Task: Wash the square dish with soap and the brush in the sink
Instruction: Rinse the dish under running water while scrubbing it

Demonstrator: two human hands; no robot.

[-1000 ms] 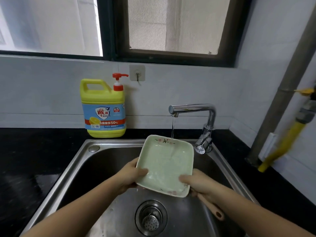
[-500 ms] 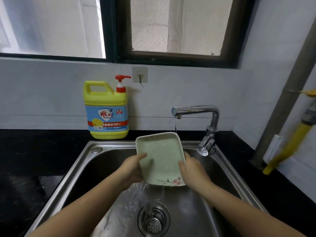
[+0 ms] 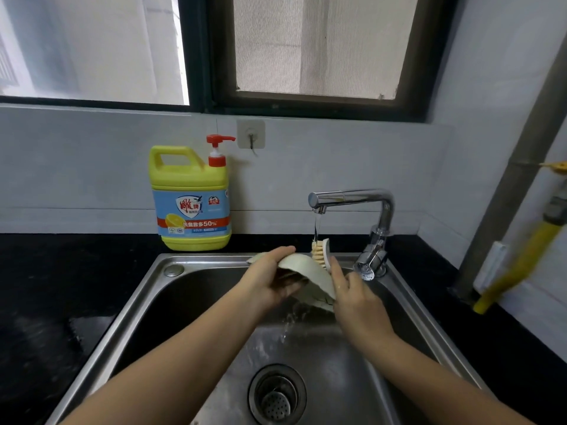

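at the near end of the sink (image 3: 208,260), a round drain strainer (image 3: 277,394) is set in the steel floor, which is wetted by splashing water. two bare forearms are stretched over the basin.

above the middle of the basin, the square dish (image 3: 306,273) is held clear of the floor. it is tipped over with its pale underside turned up, and water is shed from its lower right edge. the dish is gripped at its left side by the left hand (image 3: 268,282), with the thumb laid across the top and the fingers curled underneath.

the right hand (image 3: 357,305) is set against the dish's right edge, its index finger pointed up along the back of the brush (image 3: 321,252). the brush is held upright by this hand. its handle is hidden, so the exact wrap of the fingers cannot be told. the bristles are touched to the dish's far upper edge, under a thin stream from the chrome faucet (image 3: 352,199).

farther back, a yellow soap bottle (image 3: 191,207) with a red pump is stood on the black counter (image 3: 61,271) against the wall, left of the faucet. a small hook (image 3: 251,134) is fixed above it, below a dark-framed window (image 3: 316,47).
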